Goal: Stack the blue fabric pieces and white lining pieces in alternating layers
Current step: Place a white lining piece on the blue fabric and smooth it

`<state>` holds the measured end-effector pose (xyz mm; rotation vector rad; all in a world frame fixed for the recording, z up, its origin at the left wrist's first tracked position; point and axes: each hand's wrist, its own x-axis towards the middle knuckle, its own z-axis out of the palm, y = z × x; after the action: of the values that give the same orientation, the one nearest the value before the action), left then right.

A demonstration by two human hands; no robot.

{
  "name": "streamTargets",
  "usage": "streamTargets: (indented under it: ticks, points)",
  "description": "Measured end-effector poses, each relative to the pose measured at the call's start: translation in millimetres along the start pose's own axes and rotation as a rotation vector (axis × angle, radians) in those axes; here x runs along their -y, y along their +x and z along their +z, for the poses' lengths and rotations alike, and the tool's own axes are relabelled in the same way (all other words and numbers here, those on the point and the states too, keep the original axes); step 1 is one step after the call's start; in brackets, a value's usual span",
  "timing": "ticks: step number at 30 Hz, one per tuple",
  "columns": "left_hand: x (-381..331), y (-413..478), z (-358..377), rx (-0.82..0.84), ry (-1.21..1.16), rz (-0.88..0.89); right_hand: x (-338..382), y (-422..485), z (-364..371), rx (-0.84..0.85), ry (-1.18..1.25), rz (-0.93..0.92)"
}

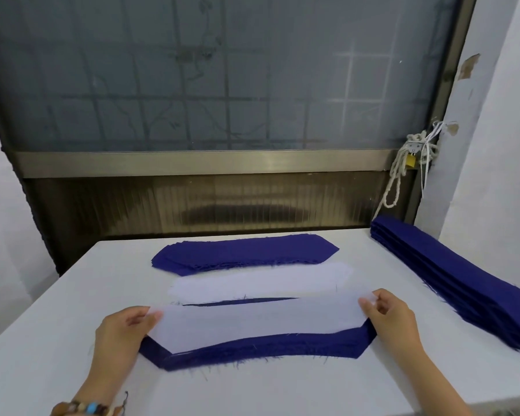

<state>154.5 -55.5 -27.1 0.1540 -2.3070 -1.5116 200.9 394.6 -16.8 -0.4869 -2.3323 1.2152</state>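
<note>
A person's left hand [123, 328] and right hand [394, 316] pinched opposite ends of a long white lining piece [252, 322], stretched over the near stack of dark blue fabric pieces [252, 349] on a white table [72, 295]. Just behind lay a white lining pile [261, 280], then a far blue fabric pile [243, 252].

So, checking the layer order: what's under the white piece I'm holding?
Under the white lining piece lies blue fabric, visible along its near edge and as a sliver behind. Whether white layers lie deeper is covered.
</note>
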Motion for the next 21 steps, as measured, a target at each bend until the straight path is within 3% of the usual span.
streamTargets:
  ticks: [7, 12, 21]
  points:
    - [-1, -3, -1, -0.027, -0.033, 0.037, 2, -3, -8, 0.032, 0.175, -0.023]
    - [1, 1, -3, -0.043, -0.160, -0.039, 3, -6, -12, 0.061, 0.314, 0.037]
    - [-3, -4, 0, -0.063, -0.024, 0.070, -1, 3, 4, 0.004, -0.081, -0.004]
